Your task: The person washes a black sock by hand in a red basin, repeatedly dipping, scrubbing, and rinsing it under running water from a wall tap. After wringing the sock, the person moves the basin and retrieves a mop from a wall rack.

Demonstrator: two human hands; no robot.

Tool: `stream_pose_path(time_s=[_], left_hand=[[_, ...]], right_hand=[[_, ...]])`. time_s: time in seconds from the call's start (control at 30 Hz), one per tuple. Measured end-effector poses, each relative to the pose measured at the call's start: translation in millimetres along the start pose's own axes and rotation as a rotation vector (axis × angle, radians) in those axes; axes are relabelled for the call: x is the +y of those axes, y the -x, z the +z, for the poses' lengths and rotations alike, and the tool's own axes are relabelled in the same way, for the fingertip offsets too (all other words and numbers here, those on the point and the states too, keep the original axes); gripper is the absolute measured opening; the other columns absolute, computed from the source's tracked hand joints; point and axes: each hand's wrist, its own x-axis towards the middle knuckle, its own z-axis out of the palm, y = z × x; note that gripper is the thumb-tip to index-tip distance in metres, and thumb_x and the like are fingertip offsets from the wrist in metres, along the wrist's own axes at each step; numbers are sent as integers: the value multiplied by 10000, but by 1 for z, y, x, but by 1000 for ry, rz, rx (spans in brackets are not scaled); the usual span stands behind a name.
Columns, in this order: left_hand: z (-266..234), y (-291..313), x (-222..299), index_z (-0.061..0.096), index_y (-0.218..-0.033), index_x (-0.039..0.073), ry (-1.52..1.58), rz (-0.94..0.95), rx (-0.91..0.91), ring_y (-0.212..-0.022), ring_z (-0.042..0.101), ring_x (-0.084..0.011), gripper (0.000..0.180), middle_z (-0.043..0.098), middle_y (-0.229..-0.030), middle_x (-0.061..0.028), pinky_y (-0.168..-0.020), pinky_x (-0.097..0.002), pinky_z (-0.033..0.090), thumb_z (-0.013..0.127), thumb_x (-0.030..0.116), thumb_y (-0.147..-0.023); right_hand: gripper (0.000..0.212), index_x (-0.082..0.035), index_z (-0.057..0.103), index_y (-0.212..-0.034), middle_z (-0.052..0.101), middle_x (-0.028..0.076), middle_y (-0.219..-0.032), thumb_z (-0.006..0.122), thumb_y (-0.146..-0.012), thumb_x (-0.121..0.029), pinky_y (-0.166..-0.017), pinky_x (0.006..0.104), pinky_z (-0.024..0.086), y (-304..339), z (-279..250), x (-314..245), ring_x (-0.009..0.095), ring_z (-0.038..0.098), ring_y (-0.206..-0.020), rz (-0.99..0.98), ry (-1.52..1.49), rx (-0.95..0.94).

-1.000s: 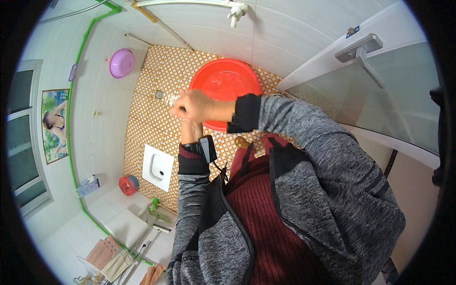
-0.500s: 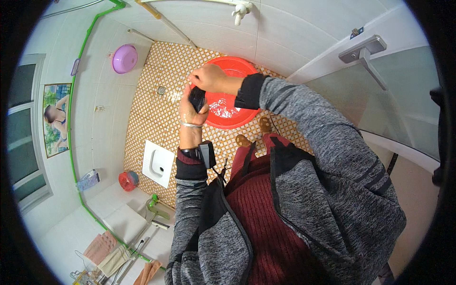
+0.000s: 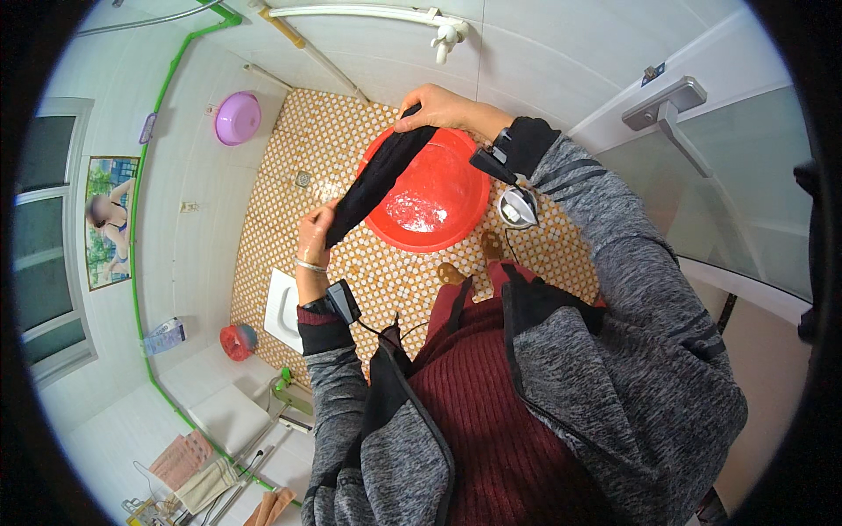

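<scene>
A long, narrow black cloth (image 3: pixel 379 188) is stretched on a slant between my hands. My left hand (image 3: pixel 316 232) is closed on its lower end and looks wet. At the upper end my right hand (image 3: pixel 437 109) pinches the fabric between thumb and fingers. Below the cloth, on the floor, stands a red basin (image 3: pixel 476 167) holding water that reflects the light. The cloth passes over the left part of its rim. Right of the basin sits a small white bowl (image 3: pixel 517 210) with a pale lump in it.
A squat toilet (image 3: pixel 281 305) lies in the patterned floor at left, and a drain (image 3: pixel 303 179) lies ahead of it. A purple basin (image 3: pixel 237 118) hangs on the left wall. A white tap (image 3: pixel 449 37) is on the far wall; a door handle (image 3: pixel 671 107) is at right.
The black cloth was bunched up in my left hand and is now drawn out long. My right hand has moved right and up, my left hand left and down.
</scene>
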Motion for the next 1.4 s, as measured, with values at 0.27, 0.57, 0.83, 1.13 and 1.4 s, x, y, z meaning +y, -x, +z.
stream_pose_path(time_s=[0.27, 0.57, 0.83, 1.13, 1.4], left_hand=[[7, 4, -7, 655, -869, -11, -235, -111, -219, -659, 556, -94, 222, 624, -753, -1, -627, -242, 440, 748, 109, -707], [8, 3, -4, 492, -1229, -31, 959, -94, -150, -1076, 579, -292, 414, 575, -1199, -170, -959, -440, 444, 559, 117, -848], [-4, -25, -31, 511, -1123, 29, 900, -271, 95, -953, 627, -296, 240, 615, -1091, -158, -882, -438, 506, 525, 66, -886], [71, -46, -58, 496, -1225, 117, 1139, -396, -372, -1094, 534, -323, 576, 548, -1195, -138, -898, -546, 443, 450, 567, -868], [85, -12, -84, 581, -1021, 121, 948, -32, 44, -848, 630, -208, 419, 639, -960, -56, -718, -388, 526, 504, 495, -850]], right_hand=[[280, -63, 623, -1037, 592, 44, -1090, 702, -793, -175, -978, 310, 311, 4, 14, -12, 146, 474, -1081, 95, -505, -158], [290, -62, 662, -938, 669, 60, -911, 728, -756, -279, -831, 311, 452, 16, 16, -7, 178, 609, -897, -55, -86, -286], [342, -26, 667, -850, 650, 52, -740, 778, -687, -305, -608, 329, 469, 29, 32, -6, 145, 605, -690, 31, 25, -51], [287, -49, 616, -962, 649, 81, -877, 634, -681, 2, -762, 331, 487, 22, 128, -22, 201, 625, -841, -150, -298, 78], [273, -93, 638, -630, 615, 112, -656, 696, -692, -352, -722, 407, 484, 49, 164, -48, 323, 615, -647, -466, 279, 33]])
